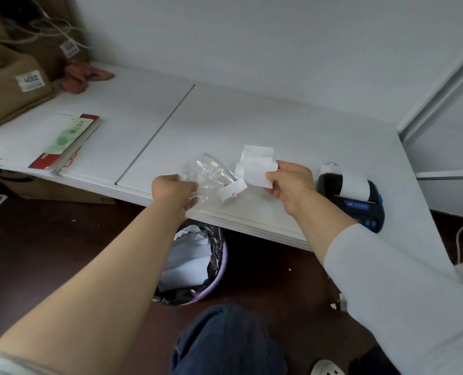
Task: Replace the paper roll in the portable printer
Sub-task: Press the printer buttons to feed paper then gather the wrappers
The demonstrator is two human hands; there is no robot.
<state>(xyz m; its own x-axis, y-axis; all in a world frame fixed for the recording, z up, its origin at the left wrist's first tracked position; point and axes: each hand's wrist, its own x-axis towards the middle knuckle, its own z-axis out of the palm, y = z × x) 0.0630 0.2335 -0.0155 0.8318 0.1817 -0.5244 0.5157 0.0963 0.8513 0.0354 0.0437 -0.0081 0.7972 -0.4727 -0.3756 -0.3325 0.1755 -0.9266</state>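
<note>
Left hand (175, 192) pinches an empty zip bag (207, 173); right hand (290, 185) grips torn paper strips (256, 169) above the tabletop's (252, 123) front edge, likely waste, beside the loaded portable printer (352, 197).

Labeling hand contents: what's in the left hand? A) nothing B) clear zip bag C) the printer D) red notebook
B: the left hand grips a crumpled clear zip bag, while the printer sits on the table beside the right hand, which holds paper strips.

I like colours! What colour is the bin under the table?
The bin is light purple with a black bag inside, seen in the head view.
</note>
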